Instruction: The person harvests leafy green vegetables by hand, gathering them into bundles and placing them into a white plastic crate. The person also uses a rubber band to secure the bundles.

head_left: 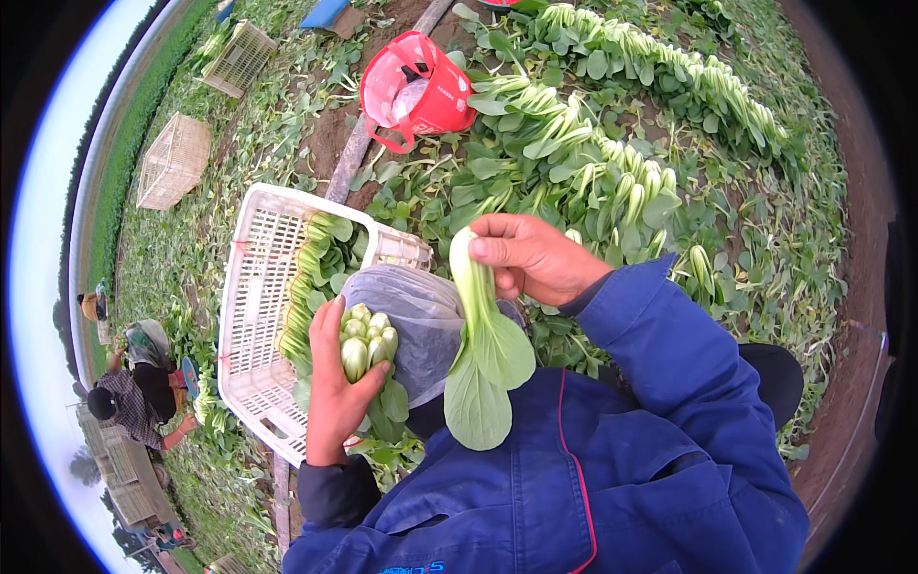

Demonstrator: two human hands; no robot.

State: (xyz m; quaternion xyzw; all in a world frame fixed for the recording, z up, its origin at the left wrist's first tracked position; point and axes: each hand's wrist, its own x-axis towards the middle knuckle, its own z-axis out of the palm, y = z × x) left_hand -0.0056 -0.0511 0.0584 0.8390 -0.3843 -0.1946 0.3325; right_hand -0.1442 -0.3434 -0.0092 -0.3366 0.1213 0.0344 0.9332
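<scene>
My left hand (341, 384) is wrapped around a bunch of bok choy (368, 341), its several pale stem ends facing up and its leaves hanging below. Between the thumb and fingers of my right hand (531, 258) is a single bok choy head (473, 287), base up, with broad leaves dangling before my jacket. A translucent plastic cover (409, 323) lies over my leg between the two hands. Just beyond my left hand stands a white plastic crate (247, 287), where tied bok choy bunches (308, 287) are lined up along one side.
A red bucket-shaped bag (445, 100) stands ahead. Rows of cut bok choy (574, 136) lie on the leaf-strewn ground to the right. Other crates (176, 161) sit at the far left. Another person (133, 402) bends over plants at left, near stacked crates (122, 466).
</scene>
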